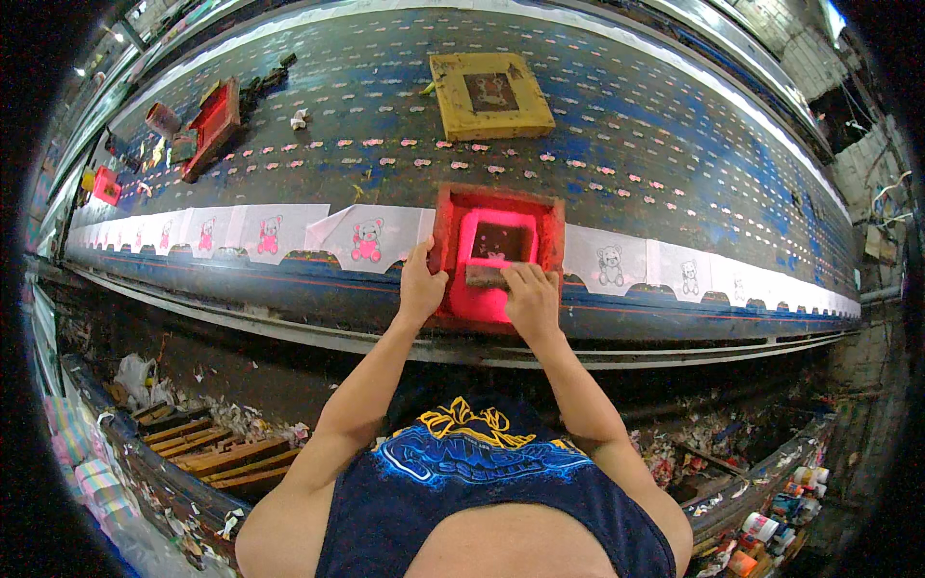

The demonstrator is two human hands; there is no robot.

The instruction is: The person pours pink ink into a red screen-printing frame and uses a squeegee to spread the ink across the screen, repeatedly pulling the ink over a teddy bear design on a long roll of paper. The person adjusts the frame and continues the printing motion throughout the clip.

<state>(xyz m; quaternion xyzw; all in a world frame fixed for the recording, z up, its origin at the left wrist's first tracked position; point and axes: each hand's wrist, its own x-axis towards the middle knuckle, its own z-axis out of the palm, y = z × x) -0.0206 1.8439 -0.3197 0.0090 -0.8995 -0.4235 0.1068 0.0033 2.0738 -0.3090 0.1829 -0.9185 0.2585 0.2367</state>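
Observation:
A screen printing frame (442, 217) with red-stained sides and bright pink ink inside lies on the long table, over the row of white fabric pieces. My left hand (421, 284) grips its left side, thumb and fingers closed round the edge. Inside the frame my right hand (531, 297) is closed on a squeegee (485, 276), which lies across the pink ink near the screen's lower part. Left of the frame, a fabric piece (366, 237) bears a bear print with pink on it. To the right, another piece (609, 262) shows a bear in grey outline only.
A yellow screen frame (496, 128) lies farther back on the table (376, 111). At the far left are a red tray (214, 125), a cup (163, 119) and a pink container (107, 187). Below the table edge lie wooden slats (226, 453) and scraps; paint jars (759, 527) stand lower right.

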